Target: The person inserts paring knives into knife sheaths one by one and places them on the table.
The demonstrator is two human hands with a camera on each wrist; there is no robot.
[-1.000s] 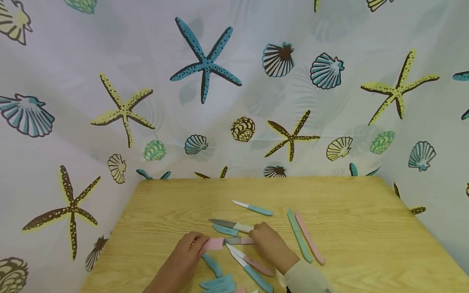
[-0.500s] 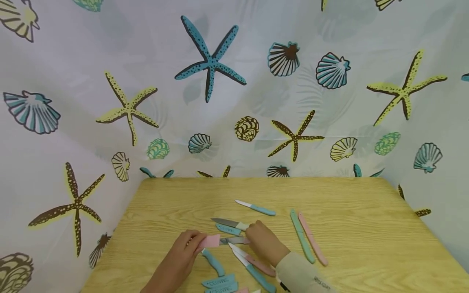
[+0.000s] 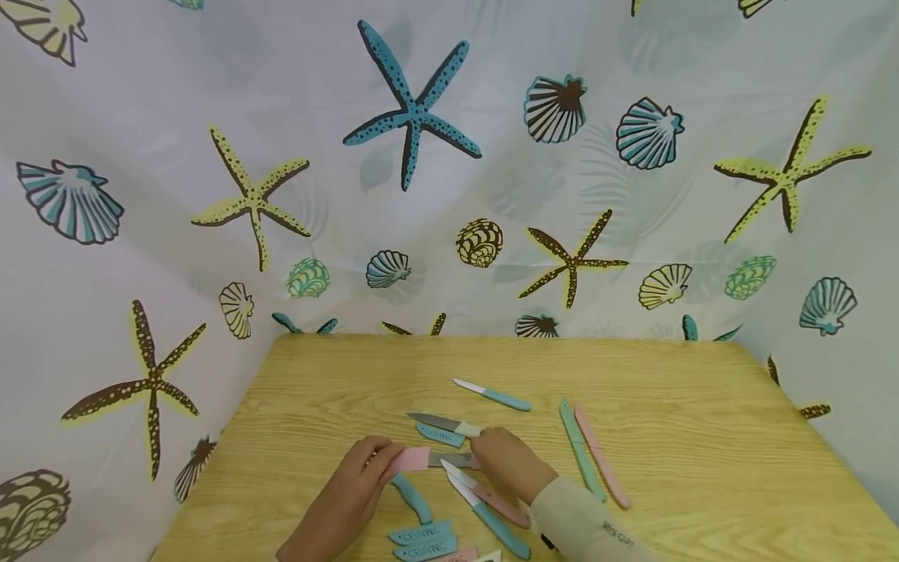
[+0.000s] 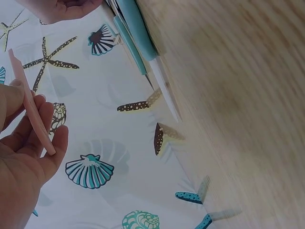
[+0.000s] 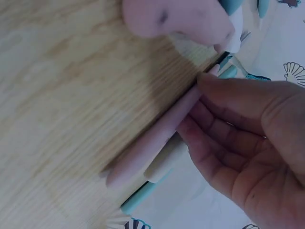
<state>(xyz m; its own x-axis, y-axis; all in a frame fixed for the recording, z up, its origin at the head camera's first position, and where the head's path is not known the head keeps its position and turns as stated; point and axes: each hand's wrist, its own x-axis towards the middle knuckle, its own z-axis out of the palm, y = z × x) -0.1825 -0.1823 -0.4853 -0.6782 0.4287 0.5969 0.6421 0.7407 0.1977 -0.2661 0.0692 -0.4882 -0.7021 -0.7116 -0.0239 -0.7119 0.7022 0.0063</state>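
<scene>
My left hand (image 3: 344,492) pinches a pink blade sheath (image 3: 413,459), which shows edge-on between thumb and fingers in the left wrist view. To its right, my right hand (image 3: 509,464) holds a knife by its pink handle (image 5: 157,133), thumb on one side and fingers on the other. The grey blade (image 3: 453,460) bridges the gap between the sheath and my right hand in the head view. Just behind lie a white-handled knife (image 3: 435,422) and a blue sheath (image 3: 441,438). A second pink-handled knife (image 3: 502,506) and a blue-handled knife (image 3: 500,531) lie in front.
A small blue-handled knife (image 3: 507,400) lies farther back. On the right, a green sheathed knife (image 3: 581,449) and a pink one (image 3: 602,457) lie side by side. Blue sheaths (image 3: 421,538) and a curved blue handle (image 3: 412,499) are near the front. Patterned cloth surrounds the wooden table (image 3: 688,437).
More of the grey blade shows between the pink sheath and my right hand, whose fingers now cover the handle in the head view. The head view has shifted slightly.
</scene>
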